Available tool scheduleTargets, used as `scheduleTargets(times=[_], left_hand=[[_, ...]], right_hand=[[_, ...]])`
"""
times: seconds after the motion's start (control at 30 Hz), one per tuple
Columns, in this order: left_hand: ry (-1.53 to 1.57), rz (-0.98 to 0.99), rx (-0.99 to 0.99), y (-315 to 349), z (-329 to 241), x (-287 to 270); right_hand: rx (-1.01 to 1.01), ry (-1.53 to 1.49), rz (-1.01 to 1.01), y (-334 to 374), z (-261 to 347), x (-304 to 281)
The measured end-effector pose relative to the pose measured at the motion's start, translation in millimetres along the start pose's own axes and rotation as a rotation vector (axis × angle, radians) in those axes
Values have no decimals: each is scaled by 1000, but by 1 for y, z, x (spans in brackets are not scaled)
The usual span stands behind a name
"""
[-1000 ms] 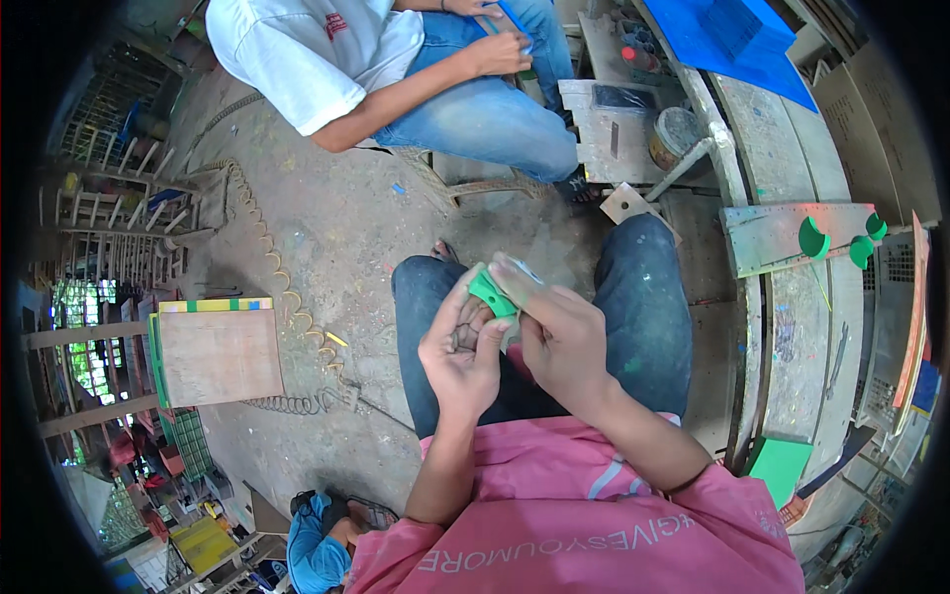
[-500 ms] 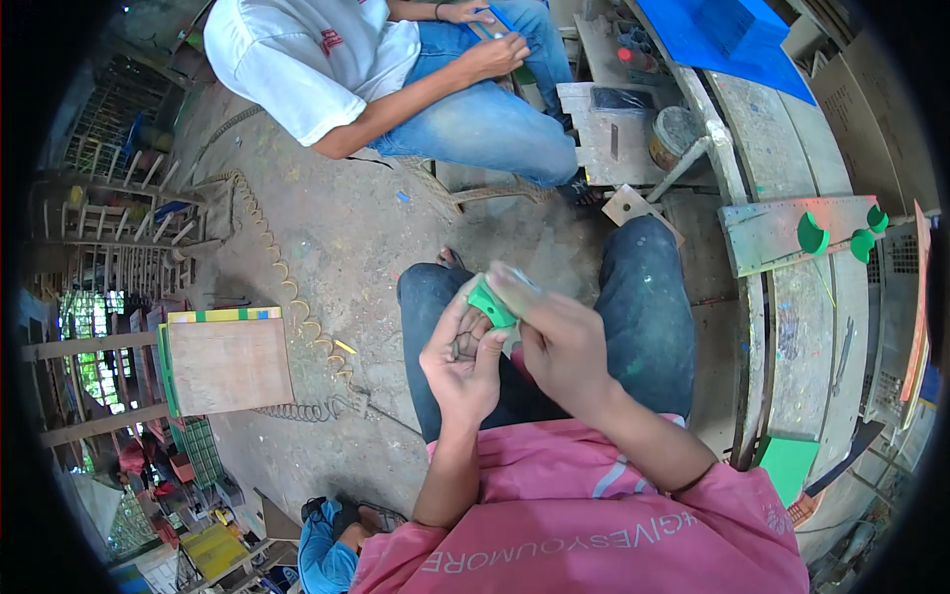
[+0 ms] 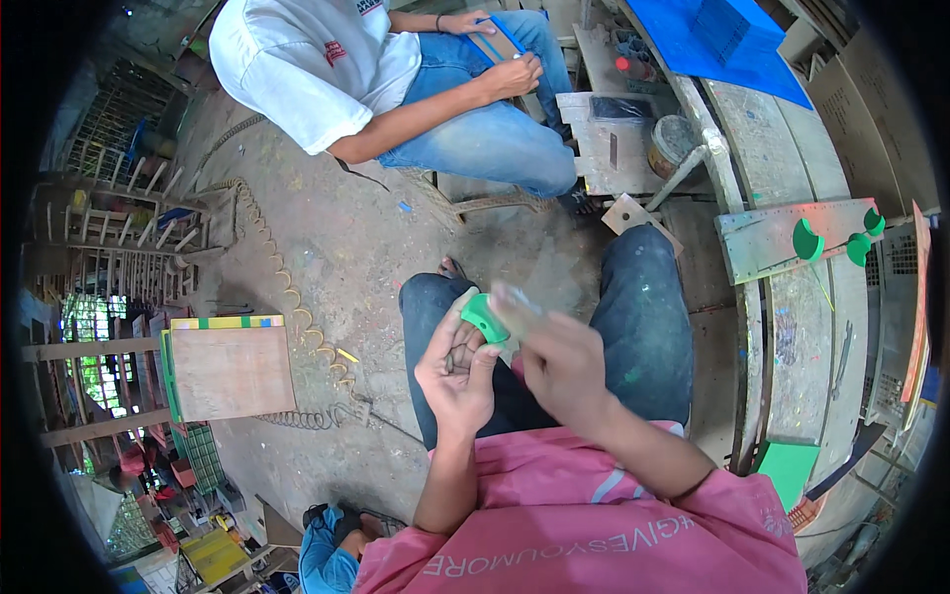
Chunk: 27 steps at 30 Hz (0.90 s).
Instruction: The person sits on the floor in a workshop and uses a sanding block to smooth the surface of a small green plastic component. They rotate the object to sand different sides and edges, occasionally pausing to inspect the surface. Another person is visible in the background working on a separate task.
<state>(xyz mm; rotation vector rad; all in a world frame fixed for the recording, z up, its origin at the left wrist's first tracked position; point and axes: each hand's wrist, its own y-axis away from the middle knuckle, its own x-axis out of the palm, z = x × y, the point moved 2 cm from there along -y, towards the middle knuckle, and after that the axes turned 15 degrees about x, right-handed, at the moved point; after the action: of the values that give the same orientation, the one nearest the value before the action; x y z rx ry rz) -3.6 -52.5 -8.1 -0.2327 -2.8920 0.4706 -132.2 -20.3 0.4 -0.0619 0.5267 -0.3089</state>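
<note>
My left hand [image 3: 457, 381] is closed around a small green painted piece [image 3: 483, 319] with a curved outline and a round hole in its side. Its fingers curl under the piece while the thumb presses on the near edge. Just to the right, my right hand [image 3: 566, 361] is blurred by motion, its fingers bent close beside the green piece. Something pale shows at its fingertips, too smeared to name. Both hands are held above my lap, between my knees.
Three green curved pieces [image 3: 808, 240] stand on a board [image 3: 752, 243] across the wooden bench [image 3: 792, 337] at right. A co-worker [image 3: 297, 69] sits ahead, holding a blue-edged panel [image 3: 498, 45]. A coiled hose [image 3: 297, 302] lies on the floor beside stacked panels [image 3: 233, 368].
The green piece has turned and tilted in my left hand, showing more of its rounded top. My right hand has shifted slightly toward me and away from it.
</note>
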Motion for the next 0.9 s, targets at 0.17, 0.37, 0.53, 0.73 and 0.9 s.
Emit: scheduleTargets(times=[0.17, 0.37, 0.53, 0.73, 0.9], left_hand=[[-60, -25, 12, 1, -7, -2], [-36, 0, 70, -2, -4, -1], [-47, 18, 45, 1, -5, -7], [-52, 10, 39, -3, -6, -12], [29, -2, 36, -2, -5, -10]], right_hand=[[-57, -144, -105, 8, 11, 4], [-4, -55, -87, 0, 2, 8], [-104, -82, -98, 3, 5, 6], [-144, -104, -100, 6, 17, 2], [-160, -57, -91, 10, 8, 6]])
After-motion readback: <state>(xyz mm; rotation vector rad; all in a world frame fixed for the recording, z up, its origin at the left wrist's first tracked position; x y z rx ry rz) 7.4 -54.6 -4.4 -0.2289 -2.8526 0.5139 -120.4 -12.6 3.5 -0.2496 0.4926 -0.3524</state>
